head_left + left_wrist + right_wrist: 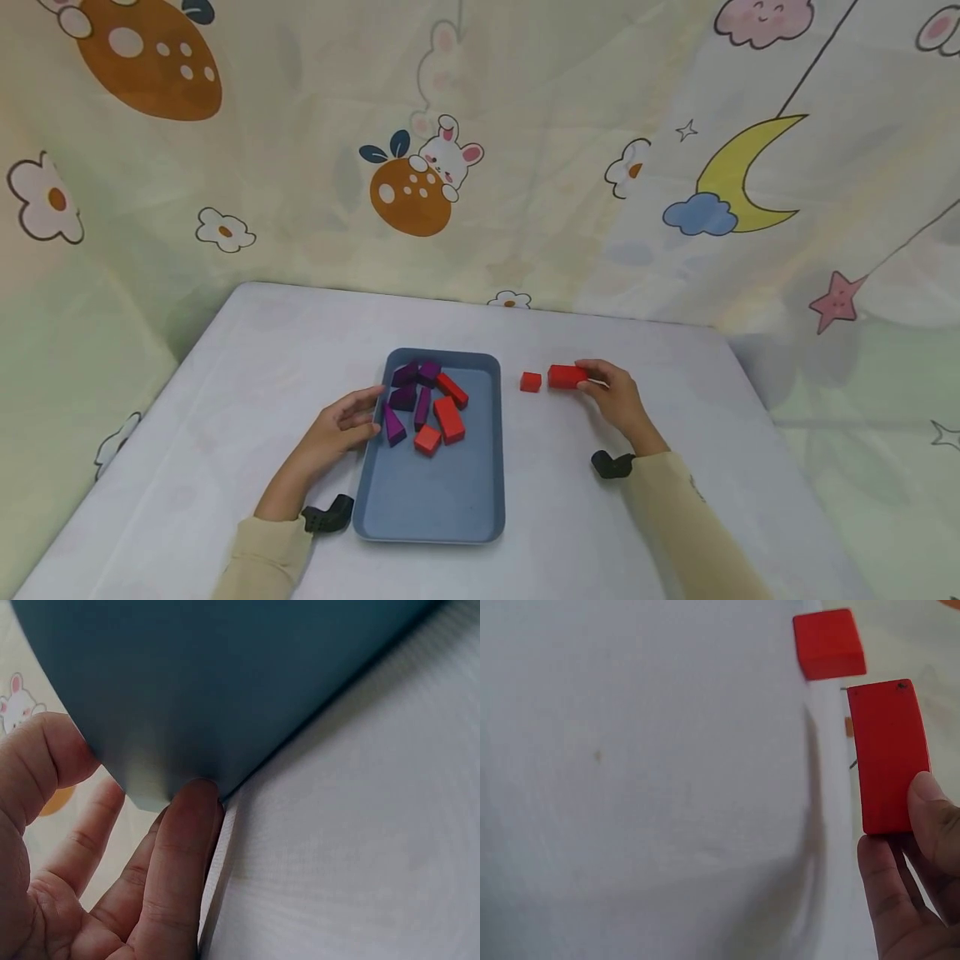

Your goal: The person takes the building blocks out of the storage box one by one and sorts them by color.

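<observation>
My right hand (621, 402) pinches a red rectangular block (564, 377) by its right end, thumb on one face and fingers against the other. In the right wrist view this block (889, 754) shows its long face, with a small dark mark at a corner. Just left of it in the head view is a small red cube (530, 382). On the opposite side, my left hand (337, 429) touches the outer left wall of a blue-grey tray (427, 512) with its fingertips. Several purple blocks (402, 397) and red blocks (449, 419) lie in the tray's far half.
A white cloth covers the table (292, 350), and its far edge meets a printed fabric backdrop (540, 208). Dark wrist-worn devices sit at the left cuff (330, 514) and the right cuff (611, 465).
</observation>
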Available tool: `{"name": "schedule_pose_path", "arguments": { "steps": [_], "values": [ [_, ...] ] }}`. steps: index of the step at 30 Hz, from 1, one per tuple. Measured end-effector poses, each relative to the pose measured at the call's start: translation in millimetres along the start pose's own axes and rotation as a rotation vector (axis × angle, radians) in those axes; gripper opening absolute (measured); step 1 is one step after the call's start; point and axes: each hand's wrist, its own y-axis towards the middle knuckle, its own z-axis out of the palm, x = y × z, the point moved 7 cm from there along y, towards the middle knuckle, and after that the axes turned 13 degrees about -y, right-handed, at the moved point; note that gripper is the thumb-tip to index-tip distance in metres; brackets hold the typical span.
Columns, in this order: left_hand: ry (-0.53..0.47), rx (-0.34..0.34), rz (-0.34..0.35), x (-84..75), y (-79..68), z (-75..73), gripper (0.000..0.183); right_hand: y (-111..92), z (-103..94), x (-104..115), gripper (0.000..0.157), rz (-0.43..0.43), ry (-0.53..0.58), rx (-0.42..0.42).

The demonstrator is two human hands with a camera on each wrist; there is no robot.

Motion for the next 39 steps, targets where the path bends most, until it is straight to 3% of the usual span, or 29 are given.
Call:
{"name": "schedule_pose_path", "arguments": {
  "steps": [7,12,16,21,24,28,33,36,39],
  "values": [
    [-0.009,0.003,-0.007,1.3,0.4,0.0,0.066,6.7,12.1,-13.2,0.041,0.053,-0.024,0.074],
    [-0.019,0.005,-0.002,-0.1,0.3,-0.6,0.066,9.6,10.5,-11.3,0.05,0.056,-0.057,0.119],
    [-0.017,0.018,0.012,-1.0,-0.1,-0.7,0.065,10.7,-4.2,4.0,0.055,0.056,-0.064,0.087],
    [-0.02,0.025,0.02,-1.5,-1.3,-0.8,0.065,13.0,-15.6,45.3,0.051,-0.025,-0.063,0.082],
    [-0.026,0.023,0.012,-0.7,-1.7,0.3,0.066,16.9,-7.8,71.1,0.049,-0.125,0.0,0.175],
    [-0.021,0.008,0.004,-0.1,-1.8,-0.9,0.067,26.6,17.8,103.0,0.048,-0.288,0.09,0.351],
    [-0.017,0.004,0.005,0.0,-1.8,-0.8,0.066,37.3,51.4,135.9,0.05,-0.473,0.104,0.527],
    [-0.009,0.002,0.001,0.2,-2.0,-0.4,0.066,42.5,69.3,149.3,0.055,-0.523,0.052,0.616],
    [-0.003,-0.003,-0.002,-0.2,-2.4,-0.6,0.066,47.6,86.2,157.4,0.059,-0.518,-0.021,0.693]
  ]
}}
